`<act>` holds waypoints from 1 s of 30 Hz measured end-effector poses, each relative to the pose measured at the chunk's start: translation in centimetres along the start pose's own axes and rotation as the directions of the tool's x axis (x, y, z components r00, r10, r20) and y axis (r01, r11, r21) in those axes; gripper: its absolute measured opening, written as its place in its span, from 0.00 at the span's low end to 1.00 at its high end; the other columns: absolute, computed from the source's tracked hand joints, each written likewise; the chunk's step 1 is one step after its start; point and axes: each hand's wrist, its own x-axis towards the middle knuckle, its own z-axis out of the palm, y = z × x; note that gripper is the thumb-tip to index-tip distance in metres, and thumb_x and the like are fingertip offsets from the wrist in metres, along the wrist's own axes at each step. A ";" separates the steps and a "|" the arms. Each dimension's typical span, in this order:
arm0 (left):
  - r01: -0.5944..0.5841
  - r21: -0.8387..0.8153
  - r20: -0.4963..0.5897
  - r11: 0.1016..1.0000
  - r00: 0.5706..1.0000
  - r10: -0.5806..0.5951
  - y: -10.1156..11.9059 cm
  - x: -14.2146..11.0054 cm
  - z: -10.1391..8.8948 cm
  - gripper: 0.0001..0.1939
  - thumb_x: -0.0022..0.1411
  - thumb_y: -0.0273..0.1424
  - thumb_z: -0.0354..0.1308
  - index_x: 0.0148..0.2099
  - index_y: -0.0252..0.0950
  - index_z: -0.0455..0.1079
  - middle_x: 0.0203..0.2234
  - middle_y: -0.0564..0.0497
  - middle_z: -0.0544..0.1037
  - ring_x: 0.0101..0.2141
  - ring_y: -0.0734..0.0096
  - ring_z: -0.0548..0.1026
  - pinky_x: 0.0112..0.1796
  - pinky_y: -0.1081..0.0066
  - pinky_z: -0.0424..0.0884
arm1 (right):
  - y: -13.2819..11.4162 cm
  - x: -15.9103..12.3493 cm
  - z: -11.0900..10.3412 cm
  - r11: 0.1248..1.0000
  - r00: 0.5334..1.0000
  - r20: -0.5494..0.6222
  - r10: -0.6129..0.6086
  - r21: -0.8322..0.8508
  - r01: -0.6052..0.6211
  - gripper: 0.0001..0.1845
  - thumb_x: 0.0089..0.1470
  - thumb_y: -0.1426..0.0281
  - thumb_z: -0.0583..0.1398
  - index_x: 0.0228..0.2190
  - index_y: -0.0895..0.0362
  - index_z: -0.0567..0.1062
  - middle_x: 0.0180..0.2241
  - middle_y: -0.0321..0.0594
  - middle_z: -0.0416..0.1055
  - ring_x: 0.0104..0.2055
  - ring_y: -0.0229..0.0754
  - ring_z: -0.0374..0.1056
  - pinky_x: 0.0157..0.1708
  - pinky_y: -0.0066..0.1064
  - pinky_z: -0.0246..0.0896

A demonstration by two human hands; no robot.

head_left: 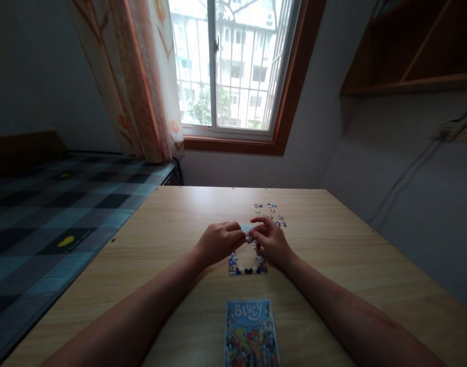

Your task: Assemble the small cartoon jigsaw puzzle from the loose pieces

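A small jigsaw frame (248, 268) lies partly joined on the wooden table (160, 239), only its border assembled. My left hand (218, 242) and my right hand (270, 239) meet above the frame's far edge. Both pinch the same strip of joined puzzle pieces (249, 228) between thumb and fingers. Several loose pieces (270, 211) lie scattered just beyond my right hand. A printed picture card (251, 334) with cartoon figures lies flat near the table's front edge, between my forearms.
A bed with a dark checked cover (57, 214) stands against the table's left side. Behind the table are a barred window (233, 66) and a patterned curtain (137, 81). A wooden shelf (409, 51) hangs on the right wall.
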 end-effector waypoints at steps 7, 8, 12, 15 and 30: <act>0.044 -0.023 0.015 0.999 0.999 -0.043 -0.2 -0.3 0.3 0.11 0.70 0.38 0.56 0.48 0.40 0.76 0.38 0.51 0.80 0.32 0.74 0.77 0.32 0.73 0.73 | 0.0 0.0 -0.1 0.998 0.994 0.086 0.062 -0.010 -0.061 0.29 0.48 0.58 0.70 0.50 0.55 0.71 0.27 0.35 0.77 0.23 0.37 0.70 0.16 0.23 0.61; 0.039 -0.030 0.016 0.999 0.999 -0.038 -0.2 -0.3 0.4 0.11 0.71 0.38 0.56 0.48 0.40 0.76 0.38 0.51 0.80 0.33 0.74 0.77 0.33 0.73 0.73 | -0.1 0.0 -0.2 0.997 0.991 0.108 0.074 -0.013 -0.073 0.31 0.49 0.58 0.70 0.52 0.55 0.71 0.27 0.35 0.77 0.22 0.36 0.69 0.16 0.23 0.59; 0.022 -0.045 0.013 0.999 1.000 -0.022 -0.3 -0.2 0.4 0.10 0.71 0.36 0.55 0.47 0.40 0.76 0.36 0.52 0.80 0.33 0.74 0.78 0.33 0.73 0.73 | -0.2 0.2 -0.4 0.995 0.984 0.151 0.091 0.020 -0.095 0.35 0.49 0.58 0.70 0.57 0.55 0.70 0.24 0.32 0.75 0.22 0.33 0.65 0.18 0.21 0.54; 0.018 -0.052 0.007 0.999 1.000 -0.018 -0.4 -0.2 0.4 0.09 0.71 0.35 0.56 0.46 0.41 0.77 0.35 0.52 0.80 0.33 0.74 0.78 0.34 0.74 0.73 | -0.1 0.2 -0.5 0.993 0.984 0.153 0.095 0.050 -0.104 0.36 0.50 0.60 0.69 0.58 0.54 0.70 0.25 0.31 0.75 0.22 0.32 0.63 0.19 0.21 0.52; 0.103 -0.040 0.046 0.994 0.994 -0.101 -0.5 -0.5 0.7 0.10 0.70 0.33 0.56 0.48 0.41 0.77 0.39 0.51 0.80 0.33 0.73 0.78 0.33 0.73 0.73 | -0.3 0.1 -0.4 0.998 0.988 0.144 0.060 0.015 -0.062 0.48 0.45 0.70 0.66 0.67 0.49 0.60 0.40 0.40 0.82 0.32 0.38 0.70 0.26 0.25 0.62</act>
